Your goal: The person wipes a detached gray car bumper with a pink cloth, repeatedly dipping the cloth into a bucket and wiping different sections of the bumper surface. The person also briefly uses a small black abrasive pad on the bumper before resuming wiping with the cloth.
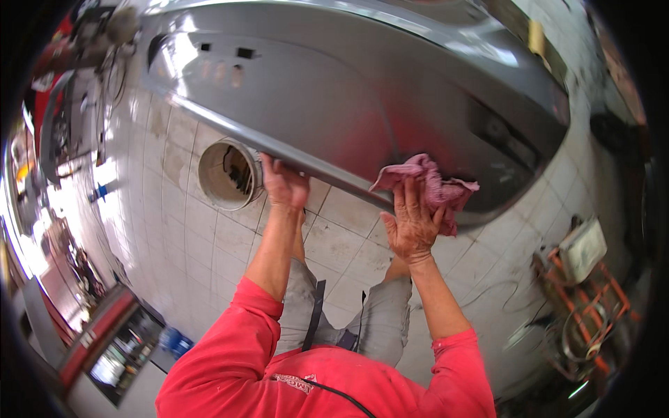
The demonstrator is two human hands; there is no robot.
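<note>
A large glossy grey car body panel [313, 90] spans the far side, with small square holes at its left and a dark recess at its right. My left hand [286, 187] grips the panel's near edge, its fingers partly hidden by that edge. Against the lower right of the panel, my right hand [416, 226] presses a crumpled pink cloth [439, 188]. Its fingers lie almost straight over the cloth, which bunches out beyond them. The red of my sleeves reflects in the panel's surface.
A whitish bucket [209, 184] with dark things inside stands on the tiled floor [334, 240], left of my left hand. An orange metal frame with a pale box [584, 249] is at the right. A red-edged cabinet [115, 341] and a blue bottle [174, 343] are at the lower left.
</note>
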